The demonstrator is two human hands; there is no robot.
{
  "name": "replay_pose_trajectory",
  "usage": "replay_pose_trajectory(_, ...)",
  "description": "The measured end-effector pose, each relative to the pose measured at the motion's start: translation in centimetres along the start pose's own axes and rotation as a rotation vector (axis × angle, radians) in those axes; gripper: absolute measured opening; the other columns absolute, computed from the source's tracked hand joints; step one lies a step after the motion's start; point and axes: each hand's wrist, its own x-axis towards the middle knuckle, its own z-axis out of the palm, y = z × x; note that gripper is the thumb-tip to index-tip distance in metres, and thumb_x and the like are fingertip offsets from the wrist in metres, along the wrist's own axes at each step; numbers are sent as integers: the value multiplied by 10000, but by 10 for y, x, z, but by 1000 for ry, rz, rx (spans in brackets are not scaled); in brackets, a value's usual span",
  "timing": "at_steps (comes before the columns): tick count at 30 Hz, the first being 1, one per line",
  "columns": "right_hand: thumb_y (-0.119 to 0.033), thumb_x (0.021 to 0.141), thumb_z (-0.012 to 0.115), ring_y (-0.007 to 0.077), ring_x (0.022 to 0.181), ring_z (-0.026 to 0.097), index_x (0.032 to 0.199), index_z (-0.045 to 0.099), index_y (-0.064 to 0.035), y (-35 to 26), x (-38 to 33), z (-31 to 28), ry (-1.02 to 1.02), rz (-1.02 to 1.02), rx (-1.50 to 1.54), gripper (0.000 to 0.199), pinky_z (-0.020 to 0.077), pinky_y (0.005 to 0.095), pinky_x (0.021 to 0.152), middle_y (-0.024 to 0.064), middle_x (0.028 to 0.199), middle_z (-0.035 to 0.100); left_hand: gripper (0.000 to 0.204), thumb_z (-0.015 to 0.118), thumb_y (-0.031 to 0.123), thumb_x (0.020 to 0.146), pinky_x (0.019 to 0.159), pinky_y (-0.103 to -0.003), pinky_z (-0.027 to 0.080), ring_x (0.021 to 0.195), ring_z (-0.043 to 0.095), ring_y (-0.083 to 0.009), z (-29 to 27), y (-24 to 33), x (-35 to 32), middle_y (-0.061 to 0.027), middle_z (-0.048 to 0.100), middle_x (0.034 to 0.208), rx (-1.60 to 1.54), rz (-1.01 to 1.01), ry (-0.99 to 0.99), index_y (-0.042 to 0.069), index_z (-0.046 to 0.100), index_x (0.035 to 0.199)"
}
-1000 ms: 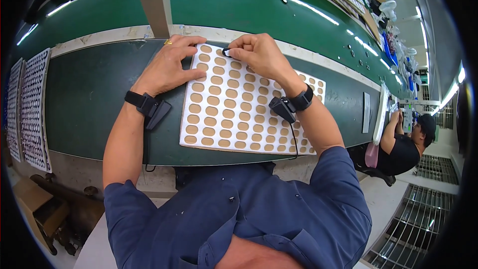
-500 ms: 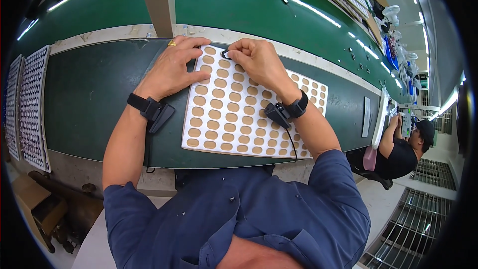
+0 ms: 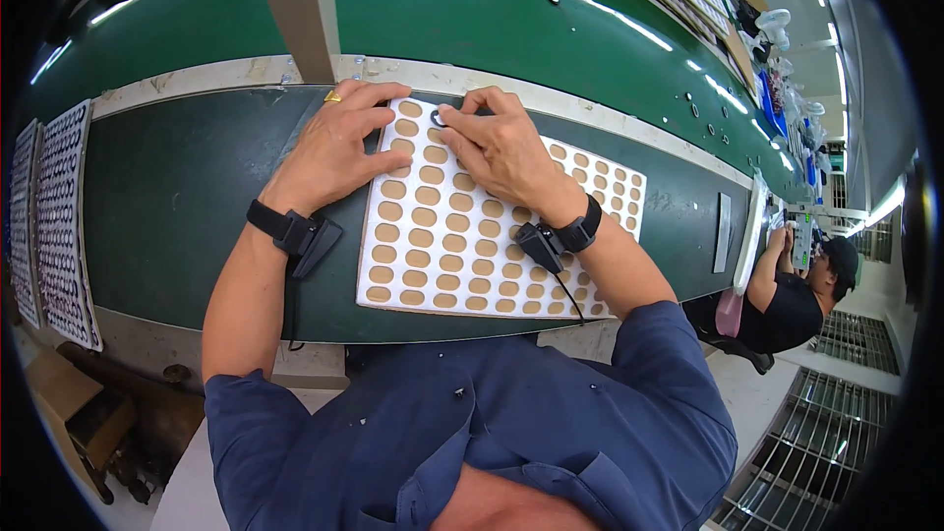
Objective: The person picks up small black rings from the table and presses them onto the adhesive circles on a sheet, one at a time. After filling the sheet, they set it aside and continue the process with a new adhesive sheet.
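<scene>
White board [image 3: 418, 300] with rows of tan ovals lies flat on the dark green worktop [image 3: 187, 206], in front of the person's navy shirt [image 3: 472, 423]. The left hand [image 3: 339, 143] rests at the board's upper left corner, its fingertips on the far edge and its thumb lower down over the white surface; its grip is relaxed, with thumb and fingers spread apart. A gold ring [image 3: 332, 96] sits on one of its fingers. The right hand [image 3: 506, 143] has its grip closed at the fingertips on a small black piece [image 3: 439, 119], which is at the far end of the board, by the top oval of the second column from the left. Whether the piece lies fully against the board, I cannot tell. Each wrist wears a black strap [image 3: 578, 226] with a dark block on it, and a thin cable hangs from the right one over the board. Beyond a pale ledge [image 3: 206, 79] stretches a brighter green surface [image 3: 433, 5], crossed by a beige post [image 3: 300, 15] and dotted at the right with dark rings [image 3: 695, 110]. Boards full of dark pieces [image 3: 64, 226] stand at the far left. At the right, near a grey strip [image 3: 723, 233], another person [image 3: 796, 285] sits in black clothing
</scene>
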Motion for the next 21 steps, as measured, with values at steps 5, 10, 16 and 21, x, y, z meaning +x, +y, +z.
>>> replay_pose_trajectory(5, -124, 942, 720, 313, 1100, 643, 1127, 793, -78, 3, -2, 1, -35, -94, -141, 203, 521, 402, 895, 153, 1018, 707, 339, 885, 170, 757, 1075, -442, 493, 1263, 569, -347, -2, 2, 1, -87, 647, 1436, -9, 15, 2, -49, 690, 926)
replay_pose_trajectory(10, -164, 997, 641, 397, 933, 688, 1027, 771, -50, 63, 49, -34, -162, 77, -43, 176, 551, 463, 817, 184, 991, 747, 319, 883, 145, 762, 1110, -431, 464, 1311, 541, -337, -2, 0, -6, -72, 631, 1462, -36, -60, -36, -28, 695, 952)
replay_pose_trajectory(16, -257, 1010, 623, 467, 876, 716, 1011, 784, -31, 236, 118, -44, 110, 370, -497, 278, 585, 490, 797, 243, 957, 754, 303, 878, 165, 779, 1124, -434, 450, 1313, 533, -333, -1, 1, -1, -73, 624, 1471, -22, -20, -14, -26, 707, 940)
replay_pose_trajectory(21, -293, 937, 743, 327, 852, 772, 949, 814, -19, 238, 120, -44, 151, 432, -307, 283, 599, 420, 813, 211, 944, 792, 308, 876, 197, 793, 1127, -434, 447, 1303, 535, -330, -2, -2, 0, -75, 621, 1473, -47, -38, -16, -25, 714, 932)
